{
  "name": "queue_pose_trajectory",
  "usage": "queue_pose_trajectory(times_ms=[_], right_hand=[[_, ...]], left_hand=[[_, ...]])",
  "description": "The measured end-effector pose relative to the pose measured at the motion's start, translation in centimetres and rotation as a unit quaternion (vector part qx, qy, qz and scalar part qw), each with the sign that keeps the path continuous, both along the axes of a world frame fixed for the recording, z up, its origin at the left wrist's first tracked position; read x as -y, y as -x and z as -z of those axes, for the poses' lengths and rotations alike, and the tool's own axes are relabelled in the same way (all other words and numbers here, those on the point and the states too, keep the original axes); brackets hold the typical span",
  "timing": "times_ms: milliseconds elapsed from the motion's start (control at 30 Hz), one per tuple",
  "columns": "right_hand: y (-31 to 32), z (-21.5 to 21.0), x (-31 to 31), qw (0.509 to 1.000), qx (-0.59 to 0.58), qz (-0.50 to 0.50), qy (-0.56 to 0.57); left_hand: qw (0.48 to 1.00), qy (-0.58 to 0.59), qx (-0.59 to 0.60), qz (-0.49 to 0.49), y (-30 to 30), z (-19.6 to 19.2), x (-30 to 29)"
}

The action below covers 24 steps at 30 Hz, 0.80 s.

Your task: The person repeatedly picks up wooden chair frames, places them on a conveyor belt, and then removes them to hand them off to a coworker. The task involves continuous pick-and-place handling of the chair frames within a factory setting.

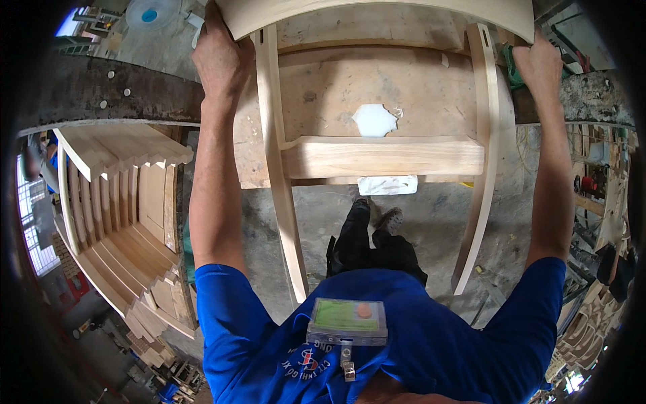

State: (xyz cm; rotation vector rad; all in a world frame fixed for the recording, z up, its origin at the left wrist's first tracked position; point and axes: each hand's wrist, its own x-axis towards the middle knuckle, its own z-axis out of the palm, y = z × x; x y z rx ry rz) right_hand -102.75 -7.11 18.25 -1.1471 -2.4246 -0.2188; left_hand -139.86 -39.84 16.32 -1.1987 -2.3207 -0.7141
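A pale wooden chair frame stands before me, its curved top rail (269, 15) running along the upper edge of the view. My left hand (223, 64) is closed around that rail's left end, and my right hand (540, 66) grips the right end; the fingertips of both are partly hidden. Two slightly bent posts, a left one (272, 114) and a right one (486, 108), come toward me from under the rail. A straight crosspiece (383, 158) joins them. Beneath the frame is a worn wooden board (316, 81), with a torn white scrap (375, 120) on it.
A white block (387, 185) sits at the board's near edge. Dark, worn beams extend left (148, 94) and right (592, 94). Stacked curved wooden parts (128, 209) stand at my left. More wooden pieces (585, 330) lie at the right, above the concrete floor (431, 229).
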Motion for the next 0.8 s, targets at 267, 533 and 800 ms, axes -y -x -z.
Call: queue_pose_trajectory(times_ms=[267, 533, 800], right_hand=[[-1.1, 1.4, -2.6, 1.0, -0.001, 0.002, -0.009], [-1.4, 2.5, -2.7, 0.999, 0.007, 0.035, 0.002], [-1.3, 3.5, -1.8, 0.999, -0.02, 0.015, 0.03]], left_hand=[[0.999, -0.016, 0.004, 0.035, 1.1, 1.2, -2.0], [0.999, -0.009, -0.003, 0.048, -0.2, 1.5, -2.2], [0.999, 0.005, 0.001, 0.04, -0.3, 1.7, -1.9]])
